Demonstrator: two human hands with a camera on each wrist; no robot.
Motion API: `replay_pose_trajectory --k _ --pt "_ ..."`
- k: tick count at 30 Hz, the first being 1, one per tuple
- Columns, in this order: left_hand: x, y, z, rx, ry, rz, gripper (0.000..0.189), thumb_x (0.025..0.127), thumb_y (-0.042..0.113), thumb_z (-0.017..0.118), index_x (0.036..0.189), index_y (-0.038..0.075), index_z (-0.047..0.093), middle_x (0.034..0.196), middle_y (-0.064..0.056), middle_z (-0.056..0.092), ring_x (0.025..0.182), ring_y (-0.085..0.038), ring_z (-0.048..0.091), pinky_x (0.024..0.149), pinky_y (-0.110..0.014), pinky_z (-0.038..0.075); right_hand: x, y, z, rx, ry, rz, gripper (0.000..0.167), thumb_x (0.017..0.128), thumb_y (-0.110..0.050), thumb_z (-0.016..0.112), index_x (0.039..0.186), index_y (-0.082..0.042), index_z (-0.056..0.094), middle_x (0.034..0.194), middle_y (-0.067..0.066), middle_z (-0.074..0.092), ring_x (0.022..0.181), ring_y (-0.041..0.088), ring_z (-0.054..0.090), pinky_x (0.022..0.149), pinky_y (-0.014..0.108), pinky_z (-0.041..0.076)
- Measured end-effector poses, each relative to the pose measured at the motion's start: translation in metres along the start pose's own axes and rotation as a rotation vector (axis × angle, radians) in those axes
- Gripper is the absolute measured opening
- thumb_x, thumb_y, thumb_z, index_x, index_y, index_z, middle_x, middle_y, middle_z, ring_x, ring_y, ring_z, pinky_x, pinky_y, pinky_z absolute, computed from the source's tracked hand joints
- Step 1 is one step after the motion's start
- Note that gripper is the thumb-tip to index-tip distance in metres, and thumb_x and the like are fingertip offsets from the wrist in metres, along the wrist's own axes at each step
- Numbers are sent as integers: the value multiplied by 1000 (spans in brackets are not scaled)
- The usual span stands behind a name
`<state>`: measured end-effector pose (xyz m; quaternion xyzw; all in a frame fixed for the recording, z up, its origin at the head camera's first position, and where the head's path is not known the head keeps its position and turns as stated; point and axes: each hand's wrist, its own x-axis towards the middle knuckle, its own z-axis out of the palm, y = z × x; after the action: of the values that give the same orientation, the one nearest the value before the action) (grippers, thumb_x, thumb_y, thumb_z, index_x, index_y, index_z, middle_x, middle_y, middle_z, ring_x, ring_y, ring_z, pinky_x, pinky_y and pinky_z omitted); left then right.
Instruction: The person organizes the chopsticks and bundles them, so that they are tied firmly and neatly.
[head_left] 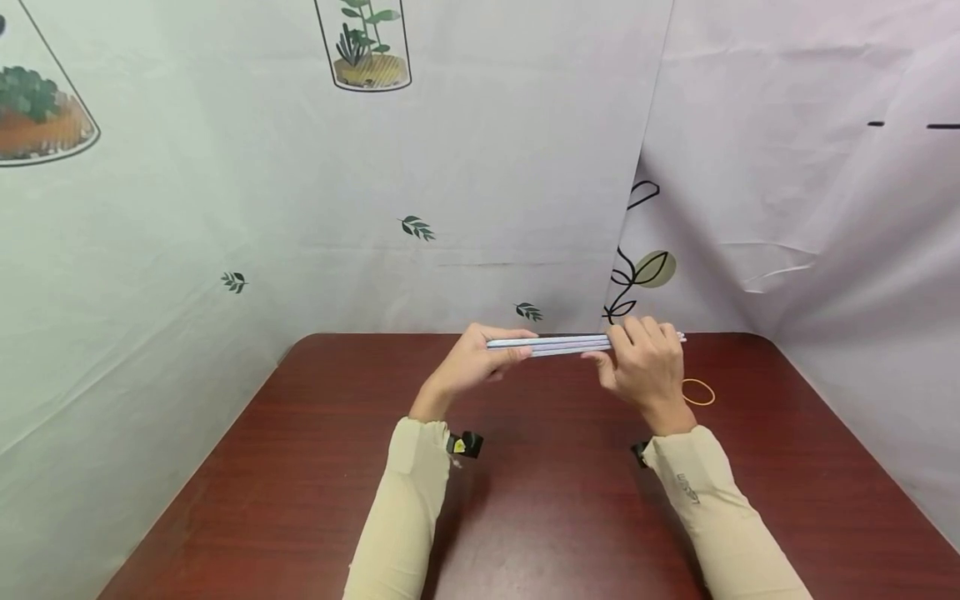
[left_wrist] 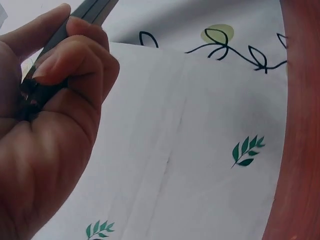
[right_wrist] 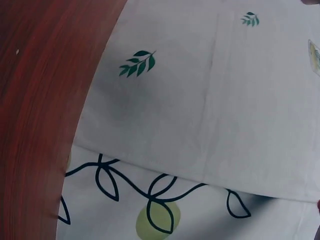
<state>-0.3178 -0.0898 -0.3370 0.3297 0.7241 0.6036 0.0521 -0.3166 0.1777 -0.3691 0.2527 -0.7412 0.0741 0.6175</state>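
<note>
A bundle of several long thin sticks (head_left: 570,344), pale blue and lilac, is held level above the far part of the table; their exact kind cannot be told. My left hand (head_left: 474,360) grips the left end, thumb along the near side. In the left wrist view the fingers of that hand (left_wrist: 75,95) curl round the bundle (left_wrist: 87,17), which looks dark there. At the other end, my right hand (head_left: 643,358) has its fingers curled over the sticks, whose tips poke out just beyond it. The right wrist view hardly shows that hand.
On the red-brown table (head_left: 555,500) a thin yellow loop, like a rubber band (head_left: 699,392), lies beside the right wrist. White cloth (head_left: 480,167) printed with leaves and plants hangs behind the table and at its sides. Dark wrist devices (head_left: 468,444) sit under both forearms.
</note>
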Motion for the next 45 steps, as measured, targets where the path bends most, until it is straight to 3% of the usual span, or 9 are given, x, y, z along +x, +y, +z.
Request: replay_pose_trajectory --k 5,7,11,15,19,24,29,35,45 --pt "-5 0 -6 228 17 -6 28 91 26 71 118 17 74 89 3 70 77 -14 60 70 -29 48 -3 -3 3 -17 65 -49 63 97 -59 43 68 -4 50 59 10 42 50 32 41 46 43 30" --pt "-8 2 -9 398 26 23 31 91 32 71 120 22 73 107 6 72 96 -12 62 85 -31 49 -4 -5 4 -10 69 -57 61 96 -58 44 68 -4 49 59 10 44 50 31 42 46 43 32" --pt "-14 12 -11 834 76 103 39 90 45 68 125 26 70 112 5 70 100 -13 57 86 -34 45 -4 -6 5 4 60 -44 58 96 -56 46 68 -4 49 61 10 47 52 32 44 47 44 34" --pt "-15 29 4 1228 188 176 54 88 48 69 134 23 63 122 1 65 110 -19 54 88 -39 41 -1 -6 3 2 67 -30 59 96 -56 46 68 -4 48 60 10 45 51 32 43 46 44 32" --pt "-8 35 36 1411 261 279 58 87 32 67 140 15 55 129 -3 62 120 -22 54 93 -42 42 1 -4 1 -24 80 -25 62 97 -58 44 68 -4 51 59 9 43 49 31 43 44 42 30" --pt "5 16 63 1520 407 341 43 78 15 62 121 14 65 110 -2 66 105 -22 59 89 -36 43 3 -2 1 -95 109 -40 63 96 -60 45 71 -3 54 60 10 46 50 33 44 46 42 29" --pt "15 -2 66 1553 551 332 23 82 27 61 100 13 63 96 -2 62 91 -22 57 88 -36 43 4 -3 4 -144 139 -44 62 94 -61 48 76 -3 59 63 12 50 54 34 44 57 47 33" --pt "20 -9 64 1561 585 343 51 91 58 54 108 10 62 97 -4 60 93 -22 54 89 -36 41 4 -4 5 -171 150 -44 61 94 -60 48 82 -2 63 67 12 54 58 34 47 62 48 35" --pt "21 -12 64 1553 733 432 51 94 60 44 88 10 57 83 -4 55 81 -23 53 86 -36 42 7 -6 8 -147 225 -59 62 96 -61 45 76 -4 59 63 12 51 53 35 44 57 48 33"
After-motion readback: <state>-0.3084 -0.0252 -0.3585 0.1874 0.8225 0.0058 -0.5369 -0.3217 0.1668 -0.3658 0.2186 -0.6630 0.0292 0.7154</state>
